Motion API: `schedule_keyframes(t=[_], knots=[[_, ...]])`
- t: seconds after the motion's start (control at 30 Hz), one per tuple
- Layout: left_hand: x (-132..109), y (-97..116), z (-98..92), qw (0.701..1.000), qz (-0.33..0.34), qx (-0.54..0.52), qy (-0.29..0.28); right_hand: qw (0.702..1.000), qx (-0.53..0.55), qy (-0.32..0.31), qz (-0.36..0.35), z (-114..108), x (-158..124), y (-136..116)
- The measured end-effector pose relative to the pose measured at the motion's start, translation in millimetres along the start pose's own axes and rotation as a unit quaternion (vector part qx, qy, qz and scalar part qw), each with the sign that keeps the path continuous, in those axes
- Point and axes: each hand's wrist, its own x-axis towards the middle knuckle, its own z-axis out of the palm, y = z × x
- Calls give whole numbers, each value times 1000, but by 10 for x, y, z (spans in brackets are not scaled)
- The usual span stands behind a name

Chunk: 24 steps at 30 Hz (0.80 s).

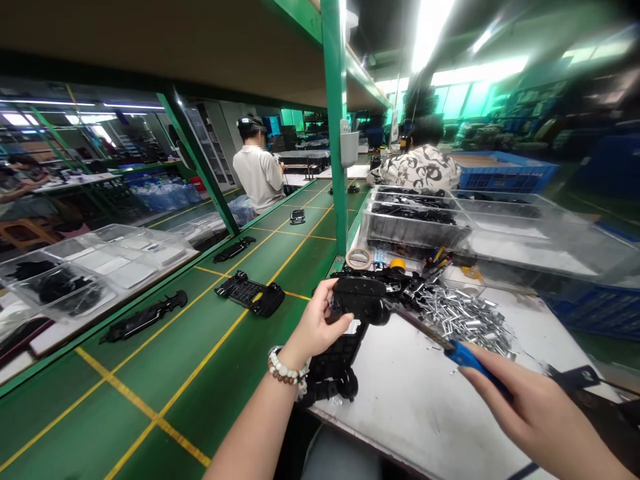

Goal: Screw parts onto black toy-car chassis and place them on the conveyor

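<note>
Fluorescent tubes are lighting a factory floor, and a white-topped workbench (420, 400) is running beside a green bench with yellow lines (200, 347). Just over the workbench's left edge, the left hand (315, 320) is curling firmly round a black plastic assembly (357, 300), holding it up inside the grip, with a beaded bracelet (287, 367) on the wrist. The right hand (530, 407) is closed round the blue handle of a soldering iron (473, 363), and the iron's thin shaft is reaching across the workbench, its tip meeting the assembly just beside the left hand. A heap of small aluminium pieces (465, 317) is lying on the workbench, near the assembly, while a clear tray of black parts (415, 223) is sitting at the workbench's far end.
</note>
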Motion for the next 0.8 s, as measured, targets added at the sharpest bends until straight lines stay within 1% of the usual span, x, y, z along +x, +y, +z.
schedule_keyframes(t=[0.07,0.13,0.27,0.4,0.5,0.63,0.8], knots=[[2,27,61,1000,4,23,2,999,-18,0,-33,58,3,-100],[0,49,105,999,12,44,3,998,-32,0,-46,127,13,-173],[-10,71,138,997,20,70,4,998,-44,-5,-35,208,30,-226],[-11,74,146,996,19,81,9,999,-47,-19,-18,207,29,-230],[-5,67,161,996,22,87,14,998,-59,-16,-21,206,25,-240],[-3,53,202,994,30,99,30,995,-92,11,-31,221,19,-320],[-6,53,271,988,27,137,72,979,-189,62,-50,271,4,-520]])
